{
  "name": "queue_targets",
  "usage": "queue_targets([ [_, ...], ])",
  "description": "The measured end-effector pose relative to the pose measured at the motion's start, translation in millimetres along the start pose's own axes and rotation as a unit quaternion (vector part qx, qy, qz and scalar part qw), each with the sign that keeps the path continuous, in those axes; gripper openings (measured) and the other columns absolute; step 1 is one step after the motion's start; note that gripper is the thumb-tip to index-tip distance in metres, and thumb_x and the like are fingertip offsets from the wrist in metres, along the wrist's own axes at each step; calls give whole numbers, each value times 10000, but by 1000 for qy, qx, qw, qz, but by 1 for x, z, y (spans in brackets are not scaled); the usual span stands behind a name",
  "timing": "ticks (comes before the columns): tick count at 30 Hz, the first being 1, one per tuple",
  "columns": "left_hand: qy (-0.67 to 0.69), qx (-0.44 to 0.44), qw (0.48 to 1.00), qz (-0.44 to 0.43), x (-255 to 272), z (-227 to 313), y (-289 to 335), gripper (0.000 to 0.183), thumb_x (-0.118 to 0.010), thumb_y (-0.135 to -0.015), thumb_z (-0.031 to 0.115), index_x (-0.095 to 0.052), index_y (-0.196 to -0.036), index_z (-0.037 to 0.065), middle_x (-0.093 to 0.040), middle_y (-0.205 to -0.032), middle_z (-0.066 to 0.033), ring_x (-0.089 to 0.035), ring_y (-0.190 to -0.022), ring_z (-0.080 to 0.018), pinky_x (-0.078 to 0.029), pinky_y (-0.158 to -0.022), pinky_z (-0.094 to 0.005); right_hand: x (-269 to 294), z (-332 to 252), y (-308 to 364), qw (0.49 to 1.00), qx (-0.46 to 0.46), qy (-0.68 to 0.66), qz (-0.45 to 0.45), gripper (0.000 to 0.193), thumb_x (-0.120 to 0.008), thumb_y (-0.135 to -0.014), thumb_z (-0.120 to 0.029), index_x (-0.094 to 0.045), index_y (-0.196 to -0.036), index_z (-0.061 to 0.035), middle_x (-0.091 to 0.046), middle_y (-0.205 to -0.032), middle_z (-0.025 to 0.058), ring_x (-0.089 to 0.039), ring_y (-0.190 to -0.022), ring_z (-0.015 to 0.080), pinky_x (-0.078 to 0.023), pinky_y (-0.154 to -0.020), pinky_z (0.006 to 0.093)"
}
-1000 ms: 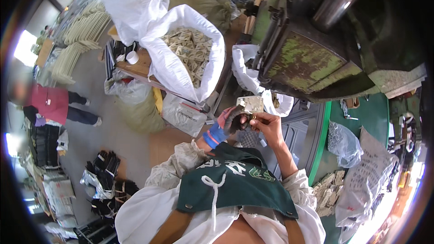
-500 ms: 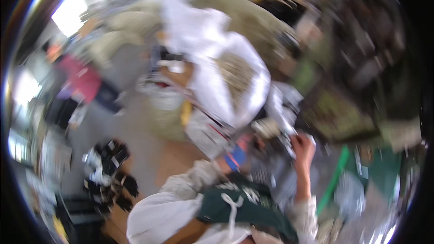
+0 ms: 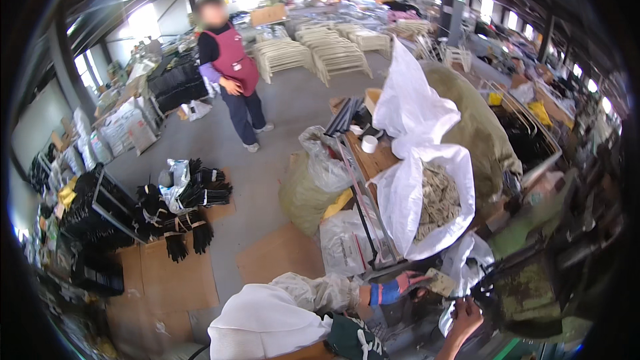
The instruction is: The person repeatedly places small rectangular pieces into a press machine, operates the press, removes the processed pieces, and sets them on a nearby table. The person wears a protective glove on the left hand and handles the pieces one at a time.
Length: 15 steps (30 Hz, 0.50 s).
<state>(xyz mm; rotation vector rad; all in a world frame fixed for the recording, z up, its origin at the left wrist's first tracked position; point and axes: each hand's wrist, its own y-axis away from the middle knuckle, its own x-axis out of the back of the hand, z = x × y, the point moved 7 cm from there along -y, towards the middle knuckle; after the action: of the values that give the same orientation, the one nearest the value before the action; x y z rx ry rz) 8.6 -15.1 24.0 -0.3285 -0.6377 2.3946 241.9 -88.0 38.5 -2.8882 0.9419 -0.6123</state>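
Observation:
My left hand (image 3: 407, 285), in a blue and pink covering at the wrist and palm, reaches right toward a small beige block (image 3: 441, 283) on the machine. Its fingertips are dark and blurred, so I cannot tell whether they hold anything. My right hand (image 3: 467, 318) is below it with fingers curled together beside a white plastic bag (image 3: 460, 260); what they grip is hidden. Right of both hands stands a worn green machine (image 3: 530, 300). Just beyond them is an open white sack (image 3: 390, 217) filled with beige pieces (image 3: 437, 201).
A large olive sack (image 3: 460, 107) leans behind the white one. Clear plastic bags (image 3: 343, 243) and a cardboard sheet (image 3: 280, 258) lie to the left. Bundles of black gloves (image 3: 177, 243) rest on cardboard farther left. A person in a red apron (image 3: 233, 67) stands on the floor beyond.
The view has swung up and to the left, so the sacks and my hands sit farther right and lower. The picture is sharper. Both hands stay by the machine.

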Motion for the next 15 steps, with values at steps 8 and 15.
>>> queue_targets([
  [8,181,340,914,131,31,-15,-8,304,-551,-907,288,-586,-769,19,-574,-617,-62,-545,-524,-153,-462,-510,-286,-28,-17,14,985,-105,-129,-55,254,-706,-795,-113,-643,-1001,21,-633,-648,50,-558,-523,81,-409,-453,240],
  [15,208,342,916,19,-19,-22,-40,249,-551,-910,240,-562,-774,32,-525,-594,-36,-485,-494,-133,-382,-466,-262,0,-9,48,971,-169,-158,-61,240,-605,-809,55,-619,-1049,64,-667,-850,115,-631,-757,128,-520,-725,242],
])
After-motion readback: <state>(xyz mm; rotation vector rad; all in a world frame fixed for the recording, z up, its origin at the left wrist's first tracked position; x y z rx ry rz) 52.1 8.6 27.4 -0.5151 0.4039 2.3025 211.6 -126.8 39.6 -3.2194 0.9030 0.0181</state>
